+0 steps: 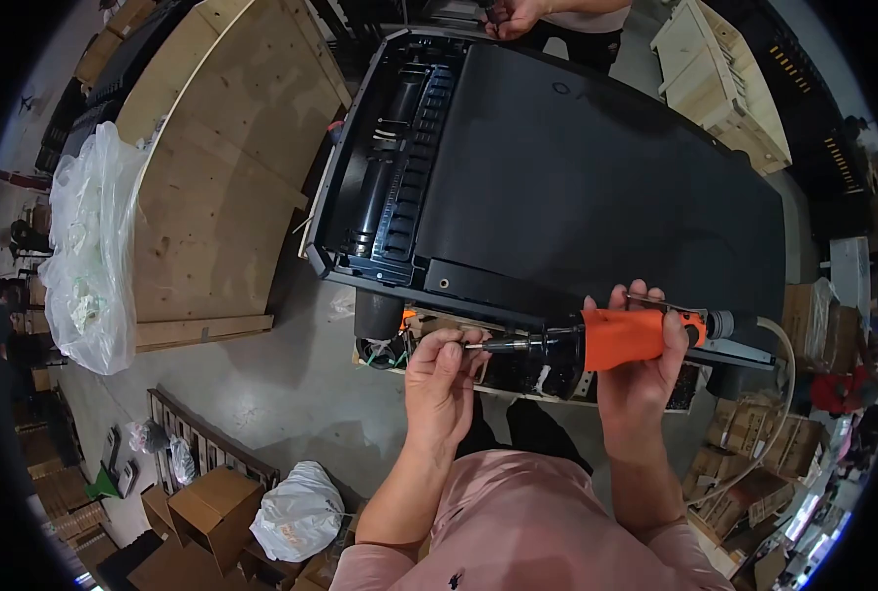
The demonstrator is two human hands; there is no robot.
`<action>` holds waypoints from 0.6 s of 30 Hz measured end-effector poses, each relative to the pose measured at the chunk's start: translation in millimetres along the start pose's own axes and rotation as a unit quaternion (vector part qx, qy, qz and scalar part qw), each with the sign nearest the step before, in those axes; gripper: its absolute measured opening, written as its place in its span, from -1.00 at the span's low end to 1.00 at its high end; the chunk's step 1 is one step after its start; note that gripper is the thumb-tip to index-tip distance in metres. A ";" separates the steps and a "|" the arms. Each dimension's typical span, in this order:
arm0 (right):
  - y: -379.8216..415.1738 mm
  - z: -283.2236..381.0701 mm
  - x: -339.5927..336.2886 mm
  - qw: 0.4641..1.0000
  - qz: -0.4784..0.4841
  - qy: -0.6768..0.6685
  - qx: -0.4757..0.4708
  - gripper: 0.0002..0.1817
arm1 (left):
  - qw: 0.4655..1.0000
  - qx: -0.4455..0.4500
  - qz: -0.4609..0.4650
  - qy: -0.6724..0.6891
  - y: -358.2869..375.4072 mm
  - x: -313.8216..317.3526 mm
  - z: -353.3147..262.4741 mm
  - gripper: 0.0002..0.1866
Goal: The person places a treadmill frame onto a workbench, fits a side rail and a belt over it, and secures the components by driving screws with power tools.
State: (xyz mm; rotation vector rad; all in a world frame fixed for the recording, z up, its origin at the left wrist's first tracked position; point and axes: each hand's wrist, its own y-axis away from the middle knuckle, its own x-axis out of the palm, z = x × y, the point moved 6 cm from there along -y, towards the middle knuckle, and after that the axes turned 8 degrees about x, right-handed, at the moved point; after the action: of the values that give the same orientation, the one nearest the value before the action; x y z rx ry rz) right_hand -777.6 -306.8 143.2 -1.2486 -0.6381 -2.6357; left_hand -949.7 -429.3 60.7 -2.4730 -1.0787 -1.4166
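Screwdriver (616, 338) held level over treadmill (596, 187) near edge; right hand (639, 355) wrapped round orange grip, best hold. Left hand (446, 379) pinches bit tip. Looks rigid, moderately heavy; hose (779, 394) likely drags at rear.

We look down on our right hand (639, 366) wrapped around an orange power screwdriver (624, 339), held level with its tip pointing left; a pale hose (780, 394) leaves its rear end and curves down to the right; our left hand (443, 379) pinches the bit (478, 346) at the tool's tip with the fingertips; just beyond both hands lies a large black machine (596, 187), its left end open and ribbed inside; another person's hand (511, 17) rests at its far edge; a plywood crate (217, 167) stands to the left with a clear plastic bag (94, 246) beside it; cardboard boxes (212, 507) sit on the floor below.
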 end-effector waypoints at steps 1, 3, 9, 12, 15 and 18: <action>1.9 0.0 2.2 1.000 0.002 0.023 -0.020 -0.64 | 0.999 0.011 -0.013 -0.045 -0.4 -2.3 -1.3 -0.82; 6.8 0.6 3.9 0.998 0.003 0.048 -0.035 -0.63 | 0.995 0.030 -0.026 -0.090 -0.8 -1.5 1.9 -0.81; 13.3 10.6 24.8 0.967 0.153 0.143 -0.142 -0.58 | 0.987 -0.053 -0.098 0.113 -4.0 26.3 26.5 -0.74; -3.6 4.0 21.8 0.965 0.156 0.139 -0.157 -0.55 | 0.975 -0.084 -0.113 0.170 -19.2 24.7 43.1 -0.70; -27.0 -15.5 29.9 0.943 0.185 0.208 -0.183 -0.58 | 0.967 -0.119 -0.123 0.189 -38.9 18.7 52.3 -0.66; -41.4 -33.5 44.1 0.923 0.220 0.275 -0.156 -0.56 | 0.959 -0.125 -0.143 0.212 -50.6 15.3 52.2 -0.63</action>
State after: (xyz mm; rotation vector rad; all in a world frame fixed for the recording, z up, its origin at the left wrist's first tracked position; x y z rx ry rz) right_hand -842.3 -282.6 145.4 -0.5469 0.1459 -2.5550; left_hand -938.5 -362.4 30.5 -2.0559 -1.2534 -2.1644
